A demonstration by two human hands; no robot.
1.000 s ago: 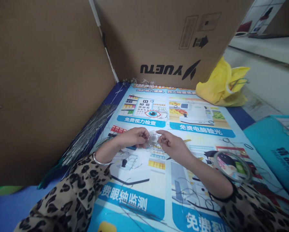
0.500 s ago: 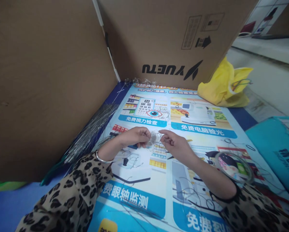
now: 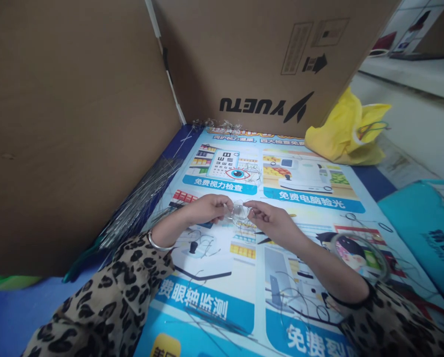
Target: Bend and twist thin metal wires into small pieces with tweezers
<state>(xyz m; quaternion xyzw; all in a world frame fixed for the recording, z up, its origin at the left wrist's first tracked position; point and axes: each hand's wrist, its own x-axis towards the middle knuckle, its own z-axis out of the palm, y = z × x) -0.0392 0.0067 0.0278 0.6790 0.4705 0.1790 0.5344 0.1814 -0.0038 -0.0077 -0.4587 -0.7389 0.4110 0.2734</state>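
My left hand [image 3: 207, 208] and my right hand [image 3: 270, 220] meet over a printed poster [image 3: 311, 193]. Between their pinched fingertips sits a small clear round lens in a thin wire rim [image 3: 240, 212]. Each hand grips one side of it, fingers closed. A silver bangle [image 3: 155, 243] circles my left wrist. Both arms wear leopard-print sleeves. Thin loose wires [image 3: 203, 245] lie on the poster under and below my hands.
A bundle of straight metal wires [image 3: 140, 201] lies along the poster's left edge beside a tall cardboard wall [image 3: 69, 124]. A cardboard box marked YUETU [image 3: 266, 64] stands behind. A yellow plastic bag [image 3: 346, 131], a clear round lid [image 3: 359, 255] and a teal package [image 3: 426, 233] lie right.
The hands keep pinching the small lens and have barely shifted; the view has drifted slightly.
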